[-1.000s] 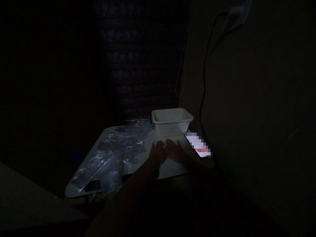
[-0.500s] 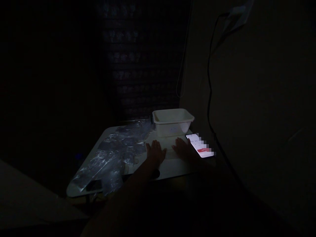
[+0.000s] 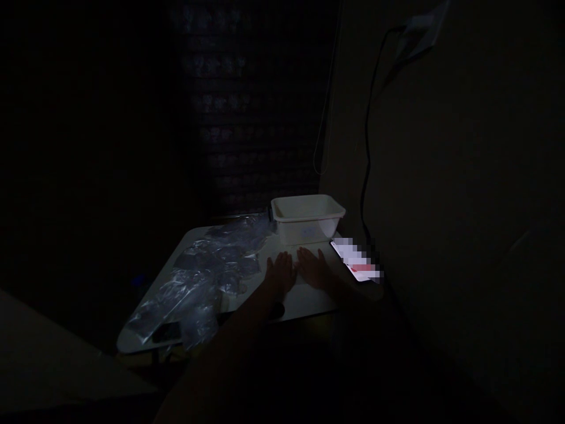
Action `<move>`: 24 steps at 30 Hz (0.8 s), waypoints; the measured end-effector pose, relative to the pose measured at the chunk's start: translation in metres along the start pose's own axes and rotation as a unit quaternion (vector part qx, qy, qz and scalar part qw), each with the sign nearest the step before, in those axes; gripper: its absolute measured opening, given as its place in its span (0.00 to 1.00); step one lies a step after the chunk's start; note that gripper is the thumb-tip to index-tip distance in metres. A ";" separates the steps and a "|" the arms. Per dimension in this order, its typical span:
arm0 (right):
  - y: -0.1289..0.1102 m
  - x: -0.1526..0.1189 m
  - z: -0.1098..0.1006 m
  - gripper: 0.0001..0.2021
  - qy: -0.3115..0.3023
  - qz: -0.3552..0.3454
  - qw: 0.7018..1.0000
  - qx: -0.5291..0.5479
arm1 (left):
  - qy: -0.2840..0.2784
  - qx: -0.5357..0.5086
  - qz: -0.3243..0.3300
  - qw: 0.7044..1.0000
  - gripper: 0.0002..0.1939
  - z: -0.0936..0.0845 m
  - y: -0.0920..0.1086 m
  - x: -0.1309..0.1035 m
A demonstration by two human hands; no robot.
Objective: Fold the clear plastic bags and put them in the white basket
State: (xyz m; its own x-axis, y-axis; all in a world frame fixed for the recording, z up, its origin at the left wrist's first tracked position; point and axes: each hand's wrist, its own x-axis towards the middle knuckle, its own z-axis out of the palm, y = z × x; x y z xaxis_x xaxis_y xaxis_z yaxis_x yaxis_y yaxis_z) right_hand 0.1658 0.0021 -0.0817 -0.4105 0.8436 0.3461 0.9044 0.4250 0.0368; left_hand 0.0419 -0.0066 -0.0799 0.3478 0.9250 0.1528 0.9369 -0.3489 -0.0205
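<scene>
My left hand (image 3: 281,272) lies flat on a pale, thin sheet-like piece whose kind I cannot make out in the dimness. Its fingers are stretched forward, pointing at the white plastic tub (image 3: 309,227). Close beside it, my right hand (image 3: 312,268) is also spread flat, palm down, fingers aimed at the tub's base. Neither hand grips anything. To the left, several crumpled clear plastic bags (image 3: 216,265) cover much of the white table (image 3: 304,303).
A lit phone (image 3: 359,268) lies at the table's right edge. A dark cable (image 3: 367,147) runs down the wall from an outlet (image 3: 424,32). Slatted blinds (image 3: 220,106) hang behind the table. A dark rectangular slot (image 3: 166,333) shows near the left front edge.
My right hand has slid left, now close beside my left hand. The left hand has shifted slightly. The bags, tub and phone stay put.
</scene>
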 end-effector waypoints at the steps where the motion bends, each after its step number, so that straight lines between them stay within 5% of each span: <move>1: 0.001 -0.001 0.001 0.22 -0.003 -0.003 1.000 -0.002 | -0.002 0.001 -0.004 1.000 0.25 0.000 -0.001 -0.001; 10: 0.032 -0.015 0.017 0.18 0.021 0.018 0.999 -0.046 | -0.026 0.022 -0.024 0.999 0.29 -0.010 -0.009 -0.008; 15: 0.040 -0.016 0.002 0.16 0.012 -0.014 0.998 -0.067 | -0.027 0.038 -0.076 0.996 0.26 -0.024 -0.012 -0.006; 19: 0.036 -0.008 -0.018 0.17 0.041 0.063 0.996 -0.042 | 0.000 0.039 0.067 0.997 0.19 -0.041 -0.007 -0.006; 24: 0.035 -0.006 -0.016 0.19 0.095 0.058 0.994 -0.015 | -0.013 0.049 0.231 0.972 0.12 -0.046 0.013 -0.013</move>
State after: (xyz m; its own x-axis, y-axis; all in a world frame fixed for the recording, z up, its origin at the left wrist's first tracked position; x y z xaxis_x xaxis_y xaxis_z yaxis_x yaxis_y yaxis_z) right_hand 0.2016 0.0067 -0.0675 -0.2758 0.8083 0.5202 0.9487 0.3159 0.0121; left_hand 0.0481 -0.0306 -0.0366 0.7323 0.6762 0.0805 0.6783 -0.7138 -0.1745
